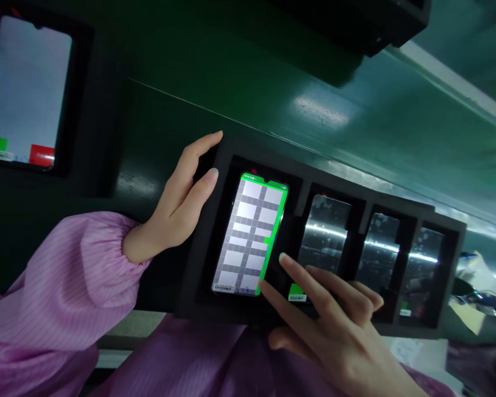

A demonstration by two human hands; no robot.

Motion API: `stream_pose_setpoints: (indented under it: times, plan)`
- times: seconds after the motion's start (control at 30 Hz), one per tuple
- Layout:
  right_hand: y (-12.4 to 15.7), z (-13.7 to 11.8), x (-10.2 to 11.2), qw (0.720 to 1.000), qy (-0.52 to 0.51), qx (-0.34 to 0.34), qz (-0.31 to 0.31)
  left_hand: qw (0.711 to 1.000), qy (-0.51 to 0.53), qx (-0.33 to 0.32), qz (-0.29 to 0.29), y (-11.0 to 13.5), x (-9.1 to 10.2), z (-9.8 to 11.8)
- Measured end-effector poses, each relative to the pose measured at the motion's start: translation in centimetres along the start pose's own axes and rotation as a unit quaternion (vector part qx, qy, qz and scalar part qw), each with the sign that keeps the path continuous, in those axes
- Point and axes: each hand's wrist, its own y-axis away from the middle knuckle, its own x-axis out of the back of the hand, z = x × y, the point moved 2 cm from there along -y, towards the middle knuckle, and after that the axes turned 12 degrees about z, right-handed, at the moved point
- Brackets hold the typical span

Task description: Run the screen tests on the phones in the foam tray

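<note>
A black foam tray [215, 275] holds several phones in separate slots on a green conveyor belt [314, 110]. The leftmost phone [250, 231] is lit with a grey grid and a green border. My left hand [182, 198] rests open on the tray's left edge, fingers stretched along it. My right hand [326, 325] reaches in from below with index and middle fingers extended; the index fingertip touches the lit phone's lower right corner. The other phones [324, 231] show glare, with small green patches at their lower ends.
Another phone [25, 91] with a pale screen and green and red buttons sits in a black tray at the upper left. A dark box [367, 27] overhangs the belt at the top. The belt's pale rail [454, 82] runs along the right.
</note>
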Motion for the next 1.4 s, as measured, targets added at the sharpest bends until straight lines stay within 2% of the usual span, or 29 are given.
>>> stream_pose_setpoints:
  times: [0.13,0.4,0.53,0.63,0.83,1.0,1.17,1.4]
  plan:
    - [0.4,-0.3,-0.1,0.999,-0.023,0.031,-0.013,0.999,0.002,-0.037,-0.016,-0.1,0.0,0.0]
    - [-3.1,-1.6,-1.1,0.996,-0.031,0.085,-0.027,0.999,0.022,0.036,0.016,-0.2,-0.1,0.5]
    - [-4.3,-2.2,-2.0,0.994,-0.049,0.094,0.002,0.999,0.019,0.031,0.016,-0.2,-0.2,0.7]
    - [-4.7,-2.2,-2.1,0.994,-0.053,0.093,-0.01,1.0,0.02,0.013,0.01,-0.2,-0.2,0.7]
    - [-5.9,-0.8,-2.1,0.996,-0.021,0.092,-0.009,0.999,0.03,0.023,0.013,-0.2,-0.2,0.5]
    - [-7.3,1.2,-2.7,0.997,0.004,0.07,-0.012,1.0,0.006,-0.029,-0.006,-0.2,-0.2,0.3]
    - [-9.1,3.3,-3.2,0.998,0.012,0.058,0.022,0.997,-0.029,-0.074,-0.023,-0.2,-0.1,-0.3]
    - [-11.3,5.0,-3.6,0.998,0.05,0.011,0.04,0.995,-0.044,-0.088,-0.02,-0.2,-0.1,-0.6]
